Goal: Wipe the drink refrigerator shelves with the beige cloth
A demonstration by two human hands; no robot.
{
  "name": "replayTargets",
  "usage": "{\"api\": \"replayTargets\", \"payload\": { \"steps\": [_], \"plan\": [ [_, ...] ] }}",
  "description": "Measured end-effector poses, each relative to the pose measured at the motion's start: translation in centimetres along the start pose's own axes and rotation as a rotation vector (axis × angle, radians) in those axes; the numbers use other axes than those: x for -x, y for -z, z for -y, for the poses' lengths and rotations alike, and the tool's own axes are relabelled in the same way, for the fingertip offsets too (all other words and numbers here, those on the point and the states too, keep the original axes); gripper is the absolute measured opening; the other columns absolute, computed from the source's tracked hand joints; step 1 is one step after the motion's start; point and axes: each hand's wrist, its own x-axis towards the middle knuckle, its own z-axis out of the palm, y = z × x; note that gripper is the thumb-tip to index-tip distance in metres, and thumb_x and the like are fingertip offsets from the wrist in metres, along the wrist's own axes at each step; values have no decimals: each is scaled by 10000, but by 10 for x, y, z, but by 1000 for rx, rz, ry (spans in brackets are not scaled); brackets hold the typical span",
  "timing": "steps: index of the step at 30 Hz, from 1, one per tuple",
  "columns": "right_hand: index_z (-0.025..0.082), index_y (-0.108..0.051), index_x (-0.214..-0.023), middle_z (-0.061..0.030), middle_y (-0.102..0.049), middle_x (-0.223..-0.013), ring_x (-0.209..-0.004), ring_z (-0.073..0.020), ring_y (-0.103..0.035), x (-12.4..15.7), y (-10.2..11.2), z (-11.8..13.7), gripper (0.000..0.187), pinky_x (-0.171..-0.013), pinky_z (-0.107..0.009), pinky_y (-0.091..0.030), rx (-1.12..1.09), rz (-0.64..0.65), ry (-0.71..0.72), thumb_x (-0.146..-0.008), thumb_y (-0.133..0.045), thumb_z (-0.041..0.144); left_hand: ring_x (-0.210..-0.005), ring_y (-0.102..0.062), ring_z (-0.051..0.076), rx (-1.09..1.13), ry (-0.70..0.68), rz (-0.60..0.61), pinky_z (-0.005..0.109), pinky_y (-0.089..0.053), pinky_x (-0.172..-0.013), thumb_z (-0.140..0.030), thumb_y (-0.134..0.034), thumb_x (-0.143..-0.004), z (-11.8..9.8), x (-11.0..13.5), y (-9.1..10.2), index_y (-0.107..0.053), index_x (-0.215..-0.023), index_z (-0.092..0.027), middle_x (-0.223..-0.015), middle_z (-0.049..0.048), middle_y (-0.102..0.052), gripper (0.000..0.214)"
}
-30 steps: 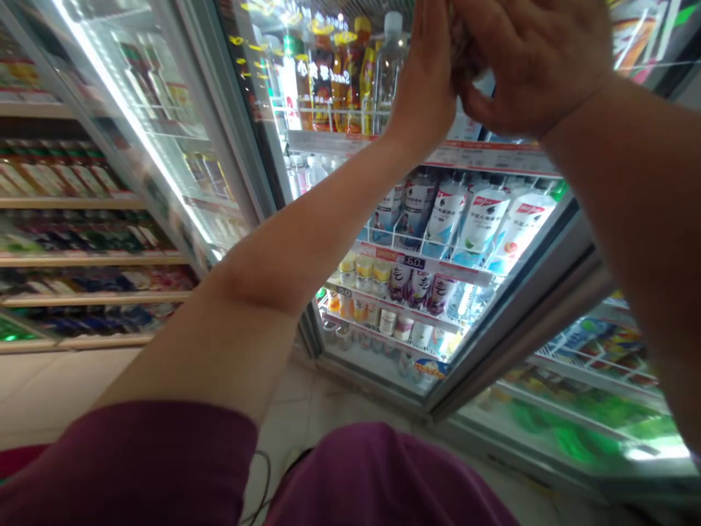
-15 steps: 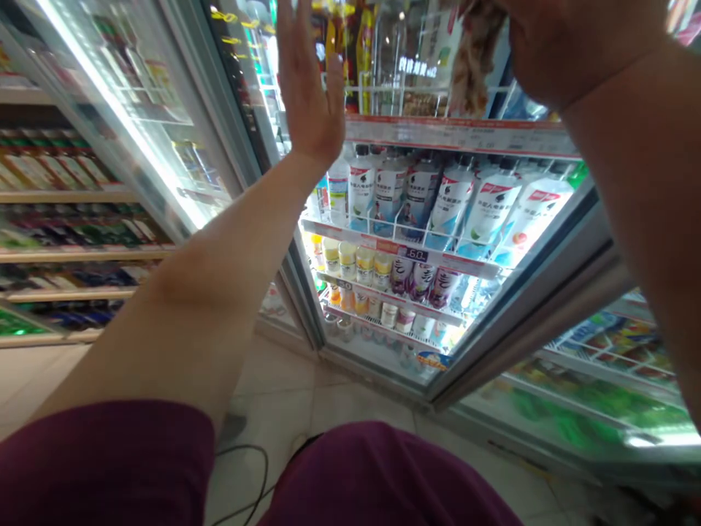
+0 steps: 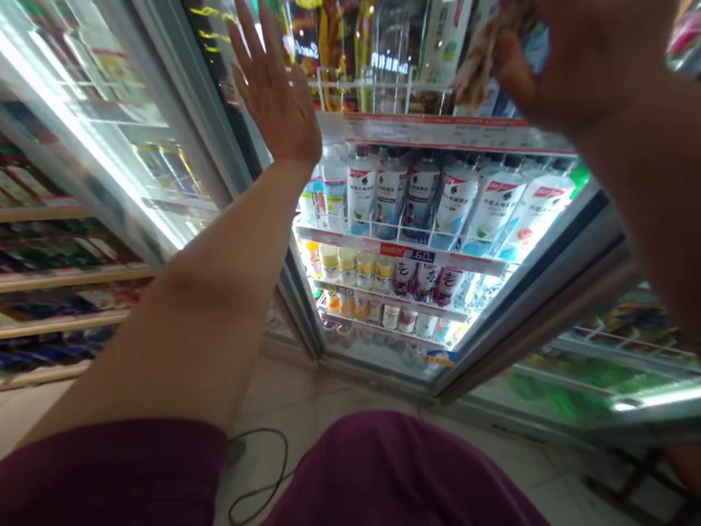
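Note:
My left hand (image 3: 277, 98) is raised with fingers spread, up against the glass door of a lit drinks fridge; whether the palm presses on the glass I cannot tell. At the upper right my right hand (image 3: 569, 69) is closed on a crumpled, brownish-beige cloth (image 3: 476, 73), smeared by motion, in front of the same door. Beyond the glass stand several white-labelled bottles (image 3: 454, 201) in a wire-fronted row. Taller dark and clear bottles (image 3: 391, 44) fill the shelf above them.
Lower down are smaller yellow-labelled bottles (image 3: 347, 267). Another fridge door (image 3: 575, 365) stands at the right, and one with a bright light strip (image 3: 109, 146) at the left. Shelves of bottled goods (image 3: 55, 281) lie farther left. A black cable (image 3: 285, 460) curls on the tiled floor (image 3: 290, 387).
My left hand has moved left and slightly down, its fingers spreading wider. My right hand has shifted a little right and down with the cloth. The view has shifted slightly.

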Motion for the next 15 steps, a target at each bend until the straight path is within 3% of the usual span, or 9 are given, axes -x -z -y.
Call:
{"api": "replayTargets", "payload": {
  "steps": [2,3,6,9,12,15],
  "plan": [
    [158,-323,-1578,-125,-247,-1674,-1550,-403,-166,0,-11,8,731,-1214,-597,-137,221,-114,262,-1009,-399,611,-1507,238,-8,13,4,19,156,240,-1221,-462,30,-1131,-3,1,2,-55,-1612,-286,-1526,-267,357,520],
    [134,-331,-1578,-174,-202,-1681,-1542,-444,-140,-1,-16,15,717,-1200,-636,-147,293,-163,292,-1027,-371,591,-1511,236,2,17,12,29,166,250,-1218,-462,13,-1133,-5,1,3,-71,-1614,-273,-1525,-263,362,523],
    [76,-552,-1436,-218,-239,-1662,-1541,-434,-163,-6,-26,36,556,-1223,-636,-182,338,-193,89,-1085,-274,406,-1539,135,12,62,90,29,179,227,-1231,-455,-36,-1135,-11,1,2,-236,-1573,-266,-1524,-288,356,518],
    [121,-555,-1472,-159,-315,-1652,-1561,-366,-189,1,-37,43,539,-1279,-557,-190,342,-206,51,-1078,-222,278,-1564,8,99,222,165,72,325,147,-1300,-362,-141,-1120,-14,2,4,-324,-1548,-222,-1691,-185,84,486],
    [155,-380,-1589,-116,-360,-1639,-1565,-327,-239,25,-52,30,581,-1292,-554,-219,296,-242,72,-1022,-417,274,-1571,-35,213,385,150,153,506,78,-1306,-329,-246,-1078,-13,5,12,-326,-1567,-175,-1701,-27,-183,519],
    [143,-468,-1535,-137,-437,-1593,-1564,-303,-265,42,-58,3,546,-1295,-557,-231,263,-271,133,-1002,-469,265,-1581,35,216,494,141,203,505,100,-1310,-362,-275,-1074,-11,7,19,-294,-1595,-204,-1709,-65,-114,545]
  ]
}}
